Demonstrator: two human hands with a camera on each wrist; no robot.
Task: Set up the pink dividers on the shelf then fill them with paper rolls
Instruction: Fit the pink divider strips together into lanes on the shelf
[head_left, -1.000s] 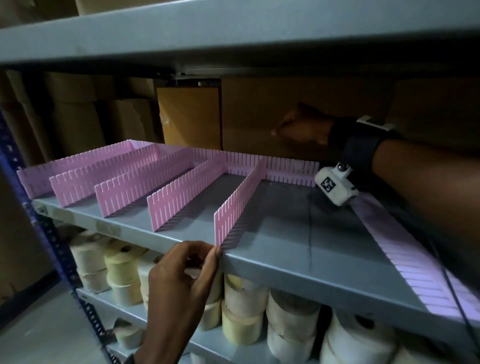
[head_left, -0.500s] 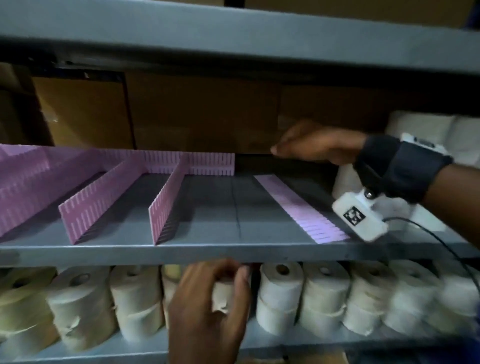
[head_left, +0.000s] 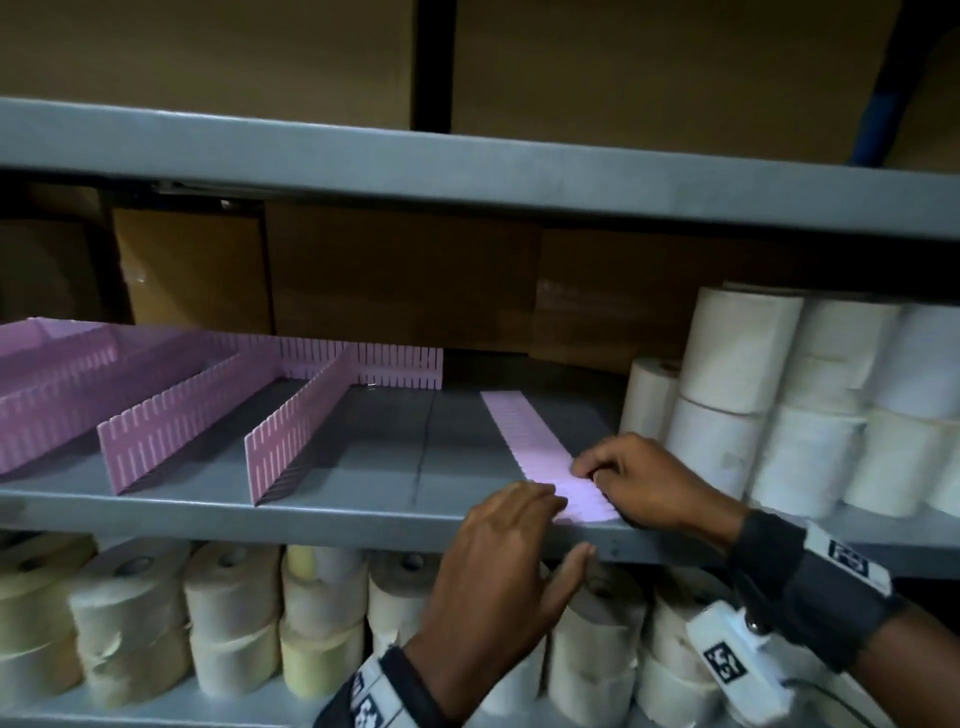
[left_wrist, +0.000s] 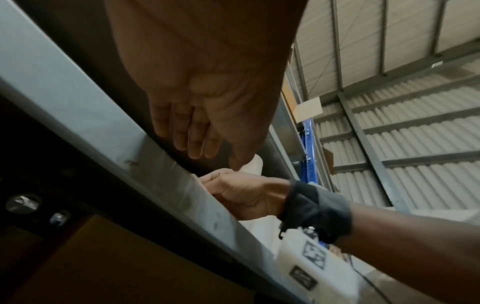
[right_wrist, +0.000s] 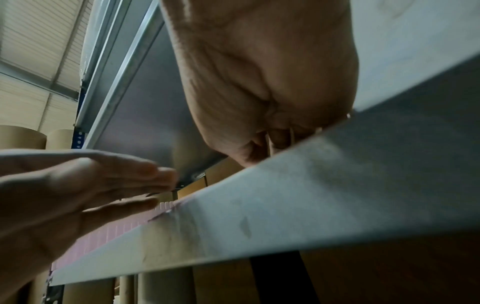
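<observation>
A loose pink divider (head_left: 524, 431) lies flat on the grey shelf (head_left: 363, 514), running front to back. My right hand (head_left: 589, 467) has its fingers curled and pinches the strip near its front end. My left hand (head_left: 550, 506) lays straight fingers on the strip's near tip, thumb under the shelf lip. The right wrist view shows the left hand (right_wrist: 145, 181) flat over the divider (right_wrist: 109, 232). Several upright dividers (head_left: 291, 436) stand to the left, slotted into a back strip (head_left: 395, 364). White paper rolls (head_left: 779, 415) are stacked at the shelf's right.
More paper rolls (head_left: 234, 613) fill the shelf below. Another grey shelf (head_left: 467, 171) hangs close overhead. Brown cardboard boxes (head_left: 400, 270) stand behind the dividers. Bare shelf surface (head_left: 426, 447) lies between the last upright divider and the flat one.
My right hand came forward from the back of the shelf to the flat divider's front end. My left hand rose from below the shelf edge onto that end. The view swung right.
</observation>
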